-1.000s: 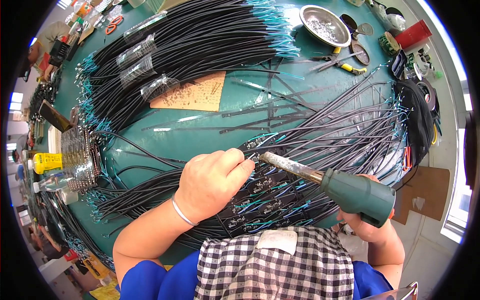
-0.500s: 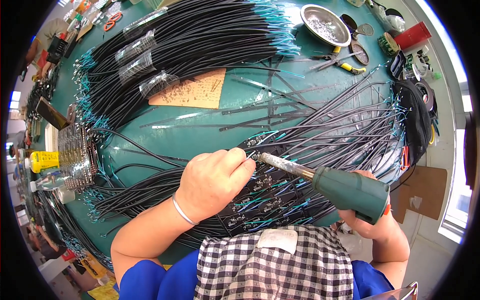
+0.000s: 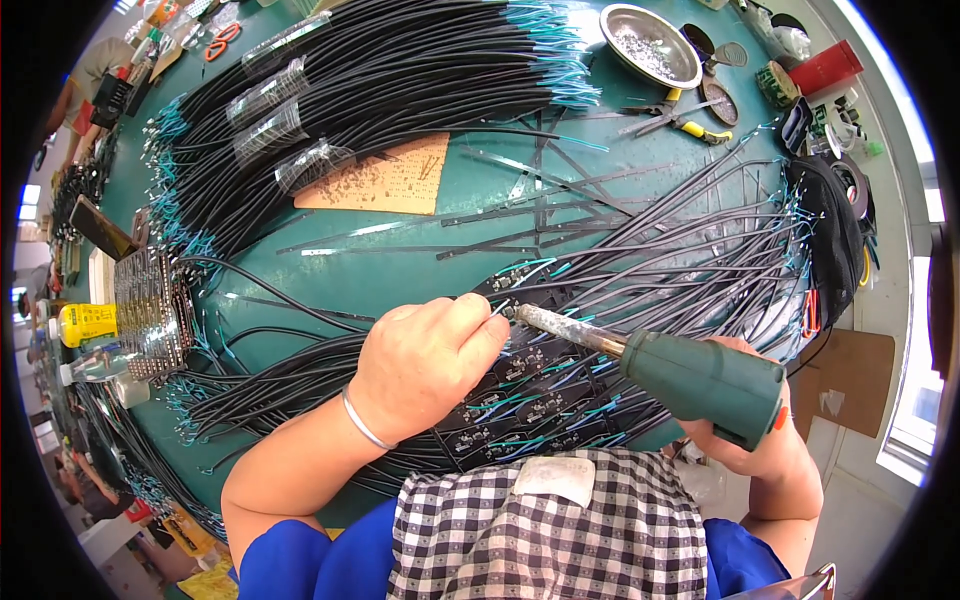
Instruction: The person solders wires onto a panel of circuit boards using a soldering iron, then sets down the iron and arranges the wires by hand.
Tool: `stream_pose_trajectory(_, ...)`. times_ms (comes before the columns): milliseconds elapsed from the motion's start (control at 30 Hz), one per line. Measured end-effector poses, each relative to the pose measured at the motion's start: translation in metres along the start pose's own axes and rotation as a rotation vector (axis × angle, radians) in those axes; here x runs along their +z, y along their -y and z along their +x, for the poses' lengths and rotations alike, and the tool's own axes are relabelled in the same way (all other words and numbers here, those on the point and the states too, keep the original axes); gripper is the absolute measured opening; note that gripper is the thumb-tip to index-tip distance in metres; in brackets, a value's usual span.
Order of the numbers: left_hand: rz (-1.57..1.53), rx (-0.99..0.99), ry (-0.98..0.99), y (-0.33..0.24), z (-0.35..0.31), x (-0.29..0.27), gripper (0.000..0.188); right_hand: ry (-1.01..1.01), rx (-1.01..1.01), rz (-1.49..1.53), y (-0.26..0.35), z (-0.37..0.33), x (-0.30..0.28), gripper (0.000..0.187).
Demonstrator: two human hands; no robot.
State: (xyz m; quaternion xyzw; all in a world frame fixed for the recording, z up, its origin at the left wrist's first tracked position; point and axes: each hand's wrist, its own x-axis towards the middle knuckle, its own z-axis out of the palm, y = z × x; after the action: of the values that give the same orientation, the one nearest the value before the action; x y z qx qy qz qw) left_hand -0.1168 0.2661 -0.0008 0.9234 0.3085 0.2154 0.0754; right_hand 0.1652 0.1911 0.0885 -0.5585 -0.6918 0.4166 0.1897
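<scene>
Right hand (image 3: 760, 440) – green soldering iron (image 3: 700, 375), crusted tip.

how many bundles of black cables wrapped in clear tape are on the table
3 show clearly: taped bundles and, lying side by side in the heap at the table's upper left. More may be hidden underneath.

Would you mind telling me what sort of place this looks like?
Most likely an electronics assembly workbench. The right hand holds a green soldering iron at small black circuit boards, the left hand pinches a wire there, and bundles of black cables cover the green table.
</scene>
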Motion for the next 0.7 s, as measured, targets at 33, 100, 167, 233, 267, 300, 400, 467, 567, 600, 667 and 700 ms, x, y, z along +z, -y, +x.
stream_pose_trajectory(33, -0.001, 0.0, 0.001, 0.001, 0.001, 0.0, 0.018, -0.06, 0.037, 0.057, 0.001, -0.002, -0.002, 0.051)
stream_pose_trajectory(100, -0.002, -0.006, 0.009, 0.003, 0.002, 0.001, 0.018, -0.118, 0.07, 0.113, -0.004, -0.009, -0.004, 0.049)
stream_pose_trajectory(167, -0.024, -0.019, 0.02, 0.003, 0.004, 0.0, 0.019, -0.235, 0.157, 0.117, -0.011, -0.021, -0.008, 0.038)
stream_pose_trajectory(233, -0.047, -0.029, 0.031, 0.004, 0.006, 0.0, 0.021, -0.315, 0.19, 0.106, -0.008, -0.019, -0.004, 0.027)
stream_pose_trajectory(267, -0.023, -0.015, 0.02, 0.004, 0.006, 0.001, 0.019, -0.332, 0.191, 0.171, -0.01, -0.02, -0.002, 0.026)
stream_pose_trajectory(300, 0.002, -0.001, 0.008, 0.003, 0.005, 0.002, 0.017, -0.349, 0.191, 0.236, -0.011, -0.022, 0.0, 0.025)
stream_pose_trajectory(400, -0.023, -0.015, 0.01, -0.004, 0.001, -0.002, 0.017, -0.266, 0.18, 0.206, -0.011, -0.034, -0.001, 0.026)
stream_pose_trajectory(467, -0.083, -0.059, 0.049, -0.008, -0.003, -0.005, 0.021, -0.333, 0.158, 0.358, -0.008, -0.041, 0.007, 0.027)
stream_pose_trajectory(567, -0.203, -0.159, 0.065, -0.018, -0.008, -0.026, 0.026, -0.39, 0.057, 0.477, -0.006, -0.055, 0.015, 0.033)
stream_pose_trajectory(600, -0.27, -0.219, 0.049, -0.023, -0.011, -0.038, 0.026, -0.378, -0.011, 0.447, -0.002, -0.061, 0.015, 0.037)
stream_pose_trajectory(667, -0.22, -0.225, -0.009, -0.032, -0.027, -0.067, 0.025, -0.372, -0.004, 0.555, 0.018, -0.079, 0.02, 0.042)
stream_pose_trajectory(700, -0.184, -0.205, -0.053, -0.036, -0.035, -0.08, 0.024, -0.393, 0.023, 0.663, 0.026, -0.094, 0.022, 0.047)
